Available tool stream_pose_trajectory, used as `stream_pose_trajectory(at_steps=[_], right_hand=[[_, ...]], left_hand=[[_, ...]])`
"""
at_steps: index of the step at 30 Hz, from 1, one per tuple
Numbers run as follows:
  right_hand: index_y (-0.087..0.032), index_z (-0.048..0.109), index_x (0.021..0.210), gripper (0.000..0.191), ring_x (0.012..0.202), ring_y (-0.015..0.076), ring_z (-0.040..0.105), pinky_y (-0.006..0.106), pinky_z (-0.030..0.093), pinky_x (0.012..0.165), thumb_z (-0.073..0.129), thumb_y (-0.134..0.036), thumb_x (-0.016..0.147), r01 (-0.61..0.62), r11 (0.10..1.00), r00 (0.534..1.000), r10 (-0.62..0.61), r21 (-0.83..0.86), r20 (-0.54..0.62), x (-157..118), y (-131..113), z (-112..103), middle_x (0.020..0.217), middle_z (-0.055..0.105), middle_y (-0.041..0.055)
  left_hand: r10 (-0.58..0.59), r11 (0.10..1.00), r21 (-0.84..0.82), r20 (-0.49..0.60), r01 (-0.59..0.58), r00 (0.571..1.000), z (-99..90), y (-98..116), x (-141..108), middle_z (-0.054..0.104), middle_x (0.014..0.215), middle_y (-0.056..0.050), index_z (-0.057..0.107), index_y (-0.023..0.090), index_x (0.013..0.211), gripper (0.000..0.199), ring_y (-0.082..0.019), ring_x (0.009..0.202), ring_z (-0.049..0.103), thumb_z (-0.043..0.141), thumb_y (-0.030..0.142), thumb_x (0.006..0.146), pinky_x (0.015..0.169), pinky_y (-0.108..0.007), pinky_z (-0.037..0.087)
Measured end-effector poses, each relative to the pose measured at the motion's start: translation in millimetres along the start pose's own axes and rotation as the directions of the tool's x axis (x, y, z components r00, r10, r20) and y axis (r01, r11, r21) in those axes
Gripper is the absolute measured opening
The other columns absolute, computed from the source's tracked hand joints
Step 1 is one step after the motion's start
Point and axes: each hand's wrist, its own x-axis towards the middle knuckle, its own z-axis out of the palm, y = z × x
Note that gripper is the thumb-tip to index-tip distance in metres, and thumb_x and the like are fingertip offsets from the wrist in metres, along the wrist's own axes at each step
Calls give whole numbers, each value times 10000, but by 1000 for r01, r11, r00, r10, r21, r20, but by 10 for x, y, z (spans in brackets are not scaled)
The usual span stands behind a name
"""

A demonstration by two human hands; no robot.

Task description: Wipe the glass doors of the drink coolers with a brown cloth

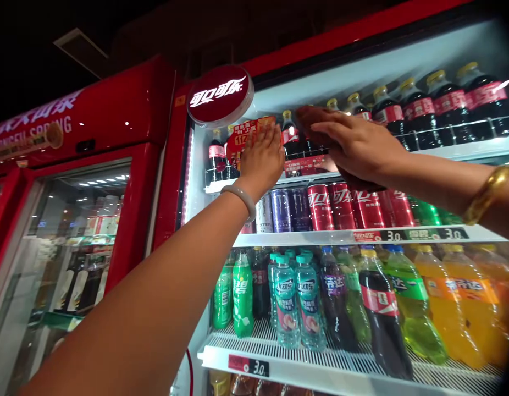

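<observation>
My left hand [263, 157], with a pale bangle at its wrist, is raised with fingers stretched out. It covers part of a red promotional sign [238, 137] with yellow lettering near the upper shelf. To its right my right hand [357, 143] is held up edge-on, fingers straight and a gold bangle on the wrist. A dark hand shape beside it looks like its reflection in the glass door of the drinks cooler [221, 184]. I cannot tell whether either palm presses on the glass. Behind the hands stand cola bottles [388, 113] with yellow caps.
Below are cans [281, 210] on the middle shelf and a lower row of bottled drinks, including a green bottle [242, 294] and orange bottles [464, 308]. A round lit sign [219, 94] juts out at the top left. Another red cooler [126, 110] stands at left.
</observation>
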Motion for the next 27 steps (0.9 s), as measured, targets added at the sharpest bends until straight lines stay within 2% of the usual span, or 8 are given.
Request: stream_pose_trajectory(at_steps=[3, 5, 9, 12, 16, 19, 24, 27], right_hand=[[-229, 582, 1482, 584, 1506, 378, 479, 613, 401, 1264, 590, -184, 900, -188, 982, 978, 186, -11, -99, 225, 20, 93, 1625, 525, 73], [-241, 587, 1472, 549, 1522, 361, 458, 615, 365, 1291, 599, -206, 924, -207, 978, 972, 206, 4, -111, 439, -153, 241, 1607, 545, 62], [-259, 625, 1431, 479, 1524, 294, 466, 540, 408, 1278, 558, -216, 959, 104, 993, 994, -105, 56, 28, 493, -577, 398, 1613, 547, 28], [-297, 627, 1439, 500, 1473, 286, 530, 528, 503, 1188, 507, -197, 965, 329, 941, 931, -338, 84, 141, 264, -557, 302, 1617, 546, 7], [-328, 623, 1455, 511, 1387, 345, 603, 575, 531, 1135, 540, -245, 958, 172, 985, 985, -172, 12, 13, 276, -261, 239, 1574, 590, 32], [-229, 654, 1426, 477, 1415, 383, 578, 599, 479, 1187, 527, -252, 968, 39, 999, 995, -37, 26, -91, 499, -349, 381, 1532, 621, 116], [-193, 652, 1411, 493, 1506, 340, 496, 553, 452, 1230, 528, -149, 935, 269, 957, 960, -275, 108, 44, 379, -839, 473, 1584, 572, 128], [-237, 620, 1439, 545, 1474, 321, 533, 547, 486, 1201, 554, -131, 909, 371, 921, 916, -384, 119, 115, 115, -744, 336, 1578, 583, 98]], left_hand=[[-58, 998, -14, -5, 58, 998, -2, -184, -106, 289, 1774, -62, 232, 199, 1702, 648, -194, 1664, 181, 267, 314, 1065, 1376, -433, 37], [-89, 996, -8, -17, 89, 996, 11, -321, -177, 317, 1764, -72, 214, 213, 1706, 647, -203, 1663, 186, 269, 336, 1074, 1374, -457, 12], [-126, 992, 25, -46, 127, 991, 24, -566, -347, 358, 1744, -100, 225, 205, 1701, 644, -234, 1670, 158, 297, 333, 1074, 1371, -522, 21], [-135, 990, 33, -27, 136, 990, 9, -652, -449, 347, 1746, -102, 253, 202, 1693, 642, -229, 1665, 178, 316, 308, 1063, 1374, -496, 62], [-166, 986, 7, 29, 166, 986, -22, -629, -471, 276, 1765, -137, 251, 111, 1685, 639, -237, 1664, 180, 276, 289, 1071, 1375, -468, 97], [-197, 980, -20, 58, 199, 979, -32, -583, -449, 235, 1779, -130, 242, 94, 1686, 635, -231, 1667, 156, 273, 277, 1078, 1375, -443, 106], [-222, 975, -14, 45, 223, 974, -8, -567, -485, 314, 1760, -101, 322, 147, 1670, 605, -217, 1662, 179, 317, 262, 1076, 1372, -405, 125], [-248, 969, 5, 48, 248, 968, 1, -565, -536, 296, 1764, -113, 289, 139, 1682, 626, -211, 1661, 184, 323, 251, 1067, 1371, -412, 127]])
